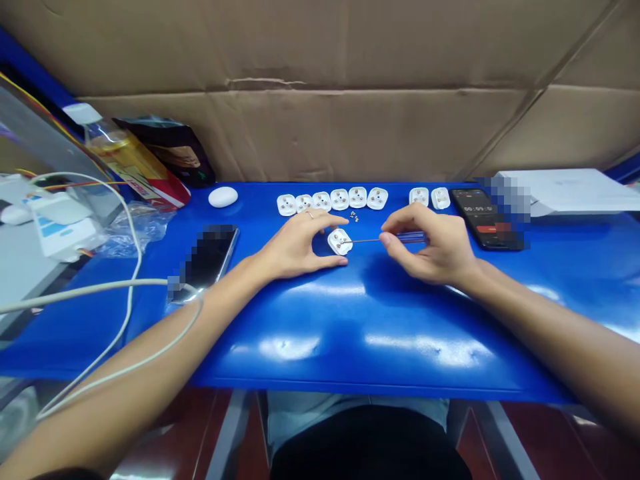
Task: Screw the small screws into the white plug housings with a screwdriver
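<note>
My left hand grips a white round plug part between thumb and fingers, holding it on edge just above the blue table. My right hand pinches a thin screwdriver with a clear blue handle; its tip touches the plug part's face. Behind my hands lies a row of several similar white plug parts, with two more to the right. A few tiny screws lie loose just behind the held part.
A phone lies at the left and another phone showing a timer at the right. A white oval case, snack bags, white cables and a white box sit around. A cardboard wall stands behind.
</note>
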`<state>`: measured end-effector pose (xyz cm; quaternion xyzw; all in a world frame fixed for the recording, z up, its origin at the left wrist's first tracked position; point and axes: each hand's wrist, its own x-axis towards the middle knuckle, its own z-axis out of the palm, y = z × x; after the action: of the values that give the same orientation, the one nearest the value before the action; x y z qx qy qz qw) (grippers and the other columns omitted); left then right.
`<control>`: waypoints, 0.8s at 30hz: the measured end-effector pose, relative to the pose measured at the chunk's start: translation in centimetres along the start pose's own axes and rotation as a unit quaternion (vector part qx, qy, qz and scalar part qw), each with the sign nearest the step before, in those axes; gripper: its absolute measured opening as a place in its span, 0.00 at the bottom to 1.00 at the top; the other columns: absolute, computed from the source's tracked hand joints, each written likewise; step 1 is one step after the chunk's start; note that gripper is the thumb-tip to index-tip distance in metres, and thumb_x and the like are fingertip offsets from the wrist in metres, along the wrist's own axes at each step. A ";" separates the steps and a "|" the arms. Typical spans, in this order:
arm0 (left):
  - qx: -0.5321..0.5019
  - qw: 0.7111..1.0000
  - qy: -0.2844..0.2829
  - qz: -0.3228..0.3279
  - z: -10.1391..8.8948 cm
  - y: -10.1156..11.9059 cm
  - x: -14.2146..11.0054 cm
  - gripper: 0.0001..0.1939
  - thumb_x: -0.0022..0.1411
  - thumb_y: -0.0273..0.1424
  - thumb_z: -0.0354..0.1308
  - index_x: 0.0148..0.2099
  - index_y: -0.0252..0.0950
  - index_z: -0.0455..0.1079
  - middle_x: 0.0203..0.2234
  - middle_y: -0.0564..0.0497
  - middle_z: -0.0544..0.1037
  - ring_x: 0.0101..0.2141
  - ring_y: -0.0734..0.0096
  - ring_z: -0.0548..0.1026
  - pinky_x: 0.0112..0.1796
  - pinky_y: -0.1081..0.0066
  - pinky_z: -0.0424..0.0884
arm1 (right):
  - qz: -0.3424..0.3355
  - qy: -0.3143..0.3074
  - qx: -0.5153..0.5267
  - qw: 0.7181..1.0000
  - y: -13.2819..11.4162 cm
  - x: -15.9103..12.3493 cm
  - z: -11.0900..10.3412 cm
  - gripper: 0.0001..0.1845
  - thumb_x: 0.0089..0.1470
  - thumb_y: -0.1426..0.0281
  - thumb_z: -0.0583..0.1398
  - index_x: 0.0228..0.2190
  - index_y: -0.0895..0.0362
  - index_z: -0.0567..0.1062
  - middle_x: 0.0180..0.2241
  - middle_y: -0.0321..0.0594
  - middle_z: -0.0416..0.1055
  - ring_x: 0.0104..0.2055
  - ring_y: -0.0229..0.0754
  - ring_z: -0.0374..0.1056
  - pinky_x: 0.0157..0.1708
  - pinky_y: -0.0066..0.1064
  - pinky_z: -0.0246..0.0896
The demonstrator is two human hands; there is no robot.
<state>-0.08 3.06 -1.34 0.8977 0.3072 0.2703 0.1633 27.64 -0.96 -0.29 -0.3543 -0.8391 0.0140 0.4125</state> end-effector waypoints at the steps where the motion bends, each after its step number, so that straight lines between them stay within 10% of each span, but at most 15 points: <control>1: -0.006 1.000 -0.008 -0.011 0.1 -0.2 -0.1 0.31 0.62 0.46 0.73 0.62 0.37 0.76 0.49 0.44 0.84 0.48 0.53 0.81 0.51 0.58 0.74 | -0.006 0.000 -0.008 1.000 0.1 -0.1 0.0 0.06 0.60 0.71 0.66 0.39 0.50 0.75 0.33 0.34 0.82 0.29 0.42 0.79 0.31 0.34 0.75; 24: 0.020 1.000 -0.016 -0.008 0.1 0.0 0.1 0.22 0.66 0.45 0.71 0.54 0.35 0.82 0.40 0.45 0.85 0.41 0.57 0.81 0.45 0.61 0.73 | -0.037 -0.031 -0.052 0.997 0.0 -0.5 0.0 0.05 0.60 0.66 0.66 0.40 0.48 0.77 0.32 0.35 0.84 0.30 0.45 0.80 0.28 0.34 0.72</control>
<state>0.02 3.13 -1.37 0.9025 0.3170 0.2487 0.1521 27.83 -1.25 -0.60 -0.3437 -0.8634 -0.0341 0.3677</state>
